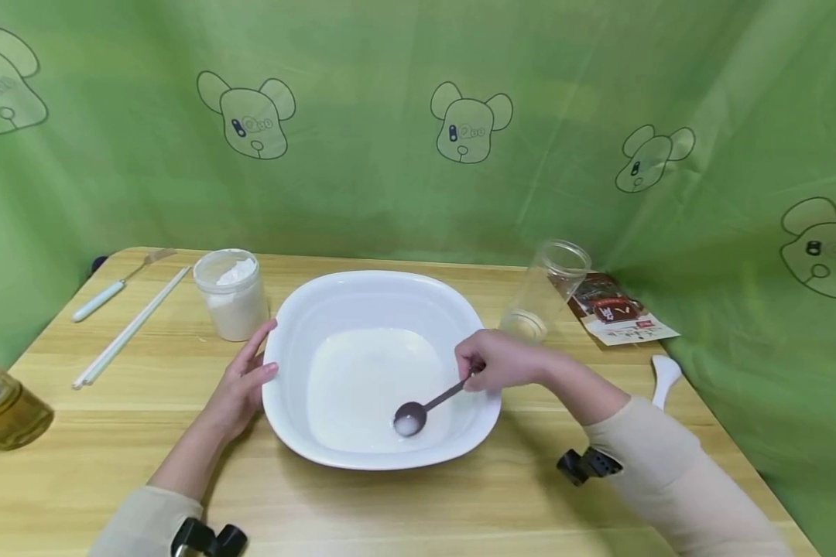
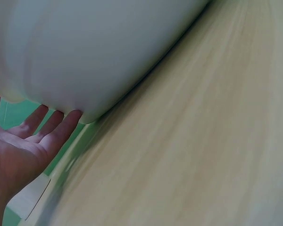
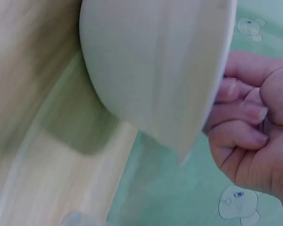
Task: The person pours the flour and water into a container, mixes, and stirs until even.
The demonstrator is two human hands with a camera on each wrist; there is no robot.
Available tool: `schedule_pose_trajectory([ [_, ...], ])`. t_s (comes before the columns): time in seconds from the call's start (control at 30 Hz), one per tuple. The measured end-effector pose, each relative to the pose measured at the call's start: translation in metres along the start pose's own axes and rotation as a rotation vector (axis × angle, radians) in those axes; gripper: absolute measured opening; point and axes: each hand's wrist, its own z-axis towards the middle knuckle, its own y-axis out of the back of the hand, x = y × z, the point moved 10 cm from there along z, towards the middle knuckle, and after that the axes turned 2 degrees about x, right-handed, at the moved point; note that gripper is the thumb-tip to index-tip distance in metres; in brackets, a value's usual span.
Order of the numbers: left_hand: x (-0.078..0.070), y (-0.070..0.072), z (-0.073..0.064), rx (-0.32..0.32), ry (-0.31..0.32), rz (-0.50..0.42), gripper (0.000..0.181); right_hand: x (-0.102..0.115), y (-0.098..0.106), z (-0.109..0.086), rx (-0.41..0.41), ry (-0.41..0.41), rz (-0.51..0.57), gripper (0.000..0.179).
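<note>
A large white basin point(image 1: 379, 295) stands on the wooden table, a pale whitish layer point(image 1: 362, 371) over its floor. My right hand point(image 1: 498, 360) grips a dark brown measuring spoon point(image 1: 446, 395) by its handle over the basin's right side. The spoon's bowl is low inside the basin with something whitish and wet in it. In the right wrist view, that hand's fingers point(image 3: 238, 113) are curled behind the basin's rim, and the spoon is hidden. My left hand point(image 1: 240, 387) touches the basin's left side. Its fingers point(image 2: 61, 132) reach out nearly straight against the outer wall in the left wrist view.
Left of the basin are a jar of white powder point(image 1: 235, 302), pale chopsticks point(image 1: 132, 329), a fork point(image 1: 101, 300) and a bottle of amber liquid point(image 1: 10, 410). To the right are a tilted clear jar point(image 1: 539, 298), a printed packet point(image 1: 616, 313) and a white spoon point(image 1: 664, 377). Green curtain point(image 1: 390, 193) hangs behind.
</note>
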Motion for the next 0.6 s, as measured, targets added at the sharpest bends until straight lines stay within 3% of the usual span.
schedule_pose_trajectory([
  [0.13,0.0,0.0,0.0,0.002,-0.001,0.004,0.06,-0.009,0.016,-0.003,-0.088,-0.043,-0.058,0.013],
  [0.27,0.0,0.0,0.0,0.002,0.0,0.004,0.06,-0.023,0.031,0.006,-0.182,-0.112,-0.103,0.011],
  [0.43,0.0,-0.001,0.0,0.001,0.005,0.0,0.06,-0.035,0.042,0.032,-0.288,-0.182,-0.155,0.008],
  [0.6,-0.002,0.001,0.0,-0.009,-0.002,0.005,0.06,-0.022,0.032,0.065,-0.31,-0.157,-0.187,0.007],
])
